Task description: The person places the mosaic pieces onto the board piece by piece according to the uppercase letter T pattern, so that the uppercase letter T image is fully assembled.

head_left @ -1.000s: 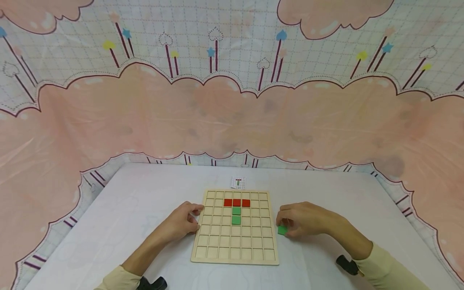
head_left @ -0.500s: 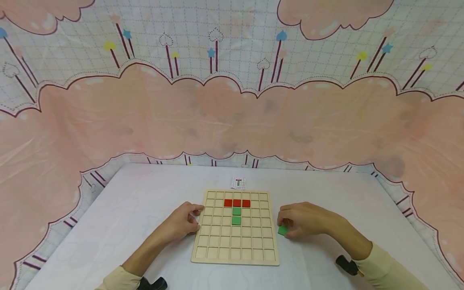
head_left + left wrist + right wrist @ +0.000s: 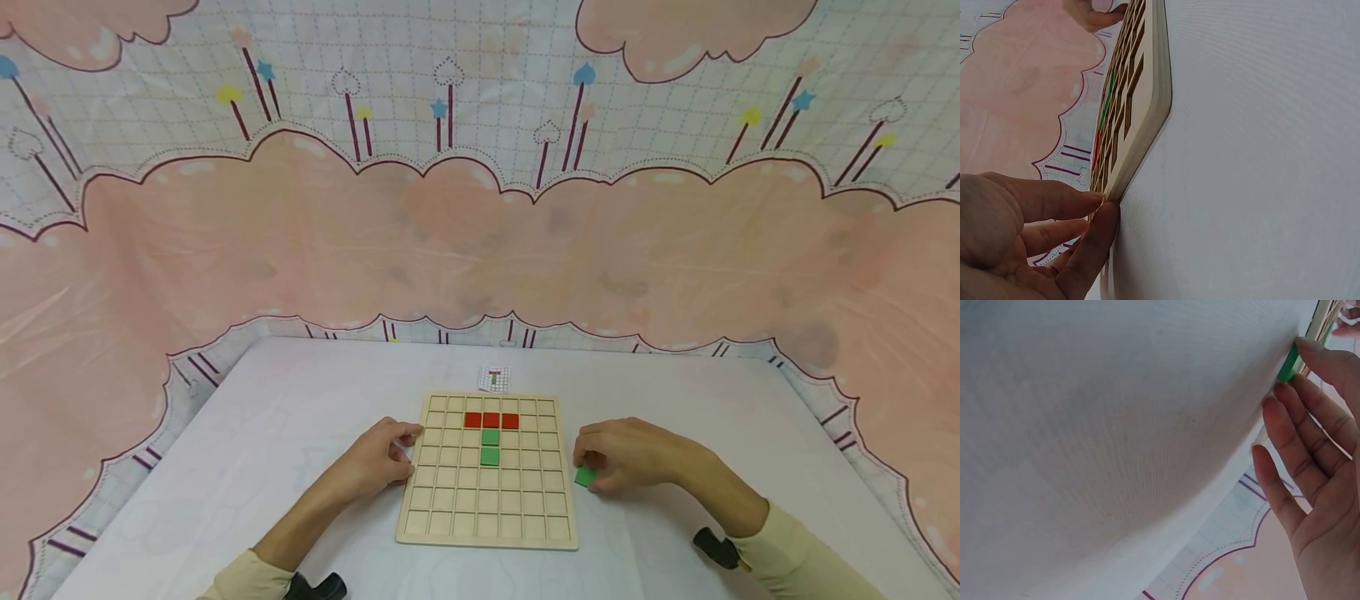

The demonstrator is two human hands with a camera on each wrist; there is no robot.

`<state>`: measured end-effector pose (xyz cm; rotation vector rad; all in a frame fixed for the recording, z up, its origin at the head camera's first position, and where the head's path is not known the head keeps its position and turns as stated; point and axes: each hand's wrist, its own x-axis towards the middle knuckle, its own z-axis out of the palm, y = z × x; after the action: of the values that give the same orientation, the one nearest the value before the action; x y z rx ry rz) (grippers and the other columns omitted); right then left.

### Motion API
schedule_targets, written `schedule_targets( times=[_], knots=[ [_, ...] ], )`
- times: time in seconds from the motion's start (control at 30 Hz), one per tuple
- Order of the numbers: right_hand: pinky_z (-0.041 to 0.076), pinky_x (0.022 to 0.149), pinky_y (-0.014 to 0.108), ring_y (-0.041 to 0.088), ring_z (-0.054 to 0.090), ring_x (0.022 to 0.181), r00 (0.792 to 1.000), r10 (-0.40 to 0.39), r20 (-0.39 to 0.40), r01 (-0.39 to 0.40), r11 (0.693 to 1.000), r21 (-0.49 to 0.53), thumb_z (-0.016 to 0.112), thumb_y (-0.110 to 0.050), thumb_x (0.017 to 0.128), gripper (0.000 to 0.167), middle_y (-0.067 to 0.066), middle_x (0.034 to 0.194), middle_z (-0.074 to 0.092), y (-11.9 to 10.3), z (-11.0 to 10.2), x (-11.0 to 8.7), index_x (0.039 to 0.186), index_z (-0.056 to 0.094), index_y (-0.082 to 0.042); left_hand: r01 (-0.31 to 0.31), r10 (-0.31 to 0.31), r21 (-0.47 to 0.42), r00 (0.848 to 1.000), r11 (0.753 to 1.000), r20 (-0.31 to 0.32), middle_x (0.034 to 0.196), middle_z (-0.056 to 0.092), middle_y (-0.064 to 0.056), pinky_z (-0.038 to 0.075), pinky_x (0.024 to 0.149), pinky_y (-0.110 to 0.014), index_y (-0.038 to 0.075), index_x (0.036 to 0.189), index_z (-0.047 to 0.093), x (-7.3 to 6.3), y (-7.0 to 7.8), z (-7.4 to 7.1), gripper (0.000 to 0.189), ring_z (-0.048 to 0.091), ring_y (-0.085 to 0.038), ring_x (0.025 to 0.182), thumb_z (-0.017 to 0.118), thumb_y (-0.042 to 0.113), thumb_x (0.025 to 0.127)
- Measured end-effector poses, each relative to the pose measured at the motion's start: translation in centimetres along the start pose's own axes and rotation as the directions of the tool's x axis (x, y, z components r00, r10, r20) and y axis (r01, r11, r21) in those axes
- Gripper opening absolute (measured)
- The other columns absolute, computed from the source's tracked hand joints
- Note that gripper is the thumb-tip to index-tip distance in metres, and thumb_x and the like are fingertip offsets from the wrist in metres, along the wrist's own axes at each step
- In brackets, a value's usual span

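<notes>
A wooden grid board lies on the table with three red square tiles in a row and two green square tiles below the middle one. At its left edge is my left hand, forefinger and thumb tips touching the rim at separate spots. The left wrist view has the same hand at the board's side. Right of the board, my right hand pinches another green tile between thumb and forefinger. In the right wrist view this tile shows edge-on, the other fingers spread loosely beside it.
A small printed card with a red-and-green T pattern on a grid lies just behind the board. The white table meets a patterned cloth backdrop at the back. Dark wrist gear sits by the right sleeve.
My right hand and its green tile have shifted very slightly right since a second ago. My left hand, the board and the tiles on it keep their places.
</notes>
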<state>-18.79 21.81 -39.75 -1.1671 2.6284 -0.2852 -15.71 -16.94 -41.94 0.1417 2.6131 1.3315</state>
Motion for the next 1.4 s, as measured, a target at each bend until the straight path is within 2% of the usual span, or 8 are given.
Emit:
schedule_targets(
  times=[0.63, 0.9, 1.4],
  knots=[
    [0.046, 0.072, 0.022, 0.001, 0.051, 0.079, 1.0, -0.007, 0.019, 0.007, 1.0, 0.007, 0.081, -0.027, 0.084, 0.018, -0.016, 0.086, 0.054, 0.0, -0.1, 0.3, 0.098, 0.07, -0.025, 0.003, -0.002, -0.014, 1.0, 1.0, 0.003, 0.108, 0.054, -0.009, 0.047, 0.059, -0.024, -0.005, 0.136, 0.059, 0.0, 0.0, 0.1, 0.06, 0.054, -0.017, 0.081, 0.071, -0.014, 0.078],
    [0.046, 0.074, 0.022, 0.0, 0.051, 0.079, 1.0, -0.014, 0.022, 0.014, 1.0, -0.007, 0.081, -0.028, 0.083, 0.018, -0.017, 0.086, 0.054, 0.1, -0.2, 0.3, 0.096, 0.068, -0.025, 0.008, -0.008, 0.02, 1.0, 1.0, -0.004, 0.108, 0.055, -0.008, 0.049, 0.06, -0.025, -0.005, 0.135, 0.06, 0.1, 0.1, 0.1, 0.059, 0.054, -0.017, 0.081, 0.071, -0.013, 0.078],
    [0.047, 0.075, 0.024, 0.002, 0.054, 0.081, 1.0, -0.007, 0.025, 0.007, 1.0, 0.001, 0.08, -0.028, 0.082, 0.017, -0.017, 0.086, 0.057, -0.3, -1.1, 0.7, 0.094, 0.068, -0.027, 0.009, -0.009, 0.01, 1.0, 1.0, 0.003, 0.108, 0.055, -0.008, 0.049, 0.06, -0.025, -0.004, 0.135, 0.06, 0.1, 0.0, 0.0, 0.06, 0.054, -0.017, 0.081, 0.07, -0.014, 0.078]
  ],
)
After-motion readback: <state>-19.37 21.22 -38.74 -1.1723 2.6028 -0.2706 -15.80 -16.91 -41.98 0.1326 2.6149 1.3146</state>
